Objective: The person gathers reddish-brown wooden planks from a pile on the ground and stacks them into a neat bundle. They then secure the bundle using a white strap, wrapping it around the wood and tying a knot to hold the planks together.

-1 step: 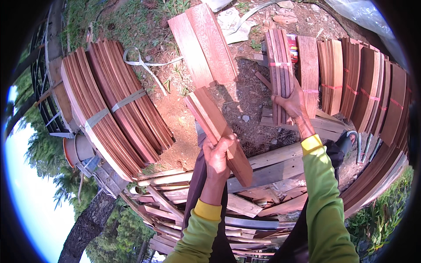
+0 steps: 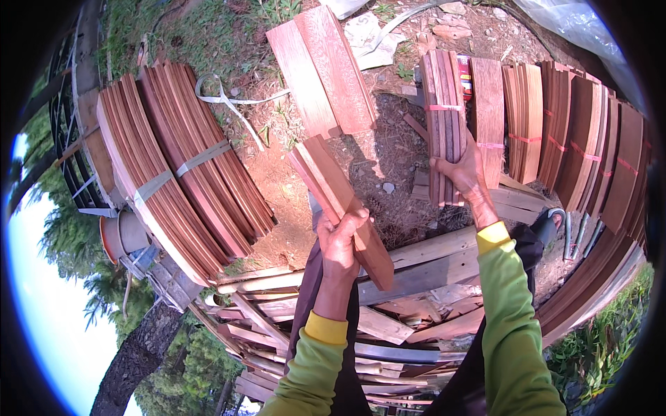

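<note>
My left hand (image 2: pixel 338 239) is closed around the middle of a short stack of reddish-brown wooden boards (image 2: pixel 322 173), tilted with its top end to the left. On the right, my right hand (image 2: pixel 463 173) grips the lower part of a bundle of narrow boards (image 2: pixel 442 83), its thumb across the front edges. A pink band (image 2: pixel 444 107) circles that bundle above my thumb. The bundle stands close beside a wide banded board bundle (image 2: pixel 488 104). Beyond my left hand lie wider loose boards (image 2: pixel 333 76), partly overlapping.
Two large board stacks with grey straps (image 2: pixel 180 166) lie at left. More pink-banded bundles (image 2: pixel 590 132) line the right side. Scrap planks (image 2: pixel 416 312) cover the ground by my legs. A pale strap (image 2: pixel 236 104) trails over the dirt; plastic sheeting (image 2: pixel 569 31) lies far right.
The bundle in my right hand has shifted slightly down. The boards in my left hand have moved a little to the left. Both grips remain closed.
</note>
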Demonstrator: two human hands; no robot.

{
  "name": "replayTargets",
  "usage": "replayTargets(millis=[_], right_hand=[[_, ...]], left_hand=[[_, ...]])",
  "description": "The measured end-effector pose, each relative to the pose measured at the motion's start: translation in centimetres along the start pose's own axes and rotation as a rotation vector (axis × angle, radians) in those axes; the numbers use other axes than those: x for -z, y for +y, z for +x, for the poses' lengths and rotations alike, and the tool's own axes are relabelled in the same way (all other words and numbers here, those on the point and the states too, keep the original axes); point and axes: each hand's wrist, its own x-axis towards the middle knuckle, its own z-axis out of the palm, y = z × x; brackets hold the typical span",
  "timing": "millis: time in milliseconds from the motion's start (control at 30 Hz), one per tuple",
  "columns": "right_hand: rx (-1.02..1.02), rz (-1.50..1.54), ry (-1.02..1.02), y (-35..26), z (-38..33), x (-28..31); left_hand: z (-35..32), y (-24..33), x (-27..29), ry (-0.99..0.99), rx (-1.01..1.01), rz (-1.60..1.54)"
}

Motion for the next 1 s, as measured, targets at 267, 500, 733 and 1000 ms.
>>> replayTargets(millis=[267,500,733,1000], right_hand=[[-0.371,0.179,-0.092,-0.6,-12.0,1.6],[-0.51,0.348,-0.232,-2.6,-21.4,3.8],[-0.526,0.333,-0.299,-0.1,-22.8,4.8],[-0.488,0.273,-0.268,-0.5,-21.0,7.0]], left_hand=[[5.6,2.3,1.0,0.053,-0.14,0.099],[16.6,8.0,0.0,0.255,-0.414,0.56],[23.2,10.7,-1.7,0.58,-0.331,1.206],[23.8,12.1,-3.4,0.526,-0.225,1.208]])
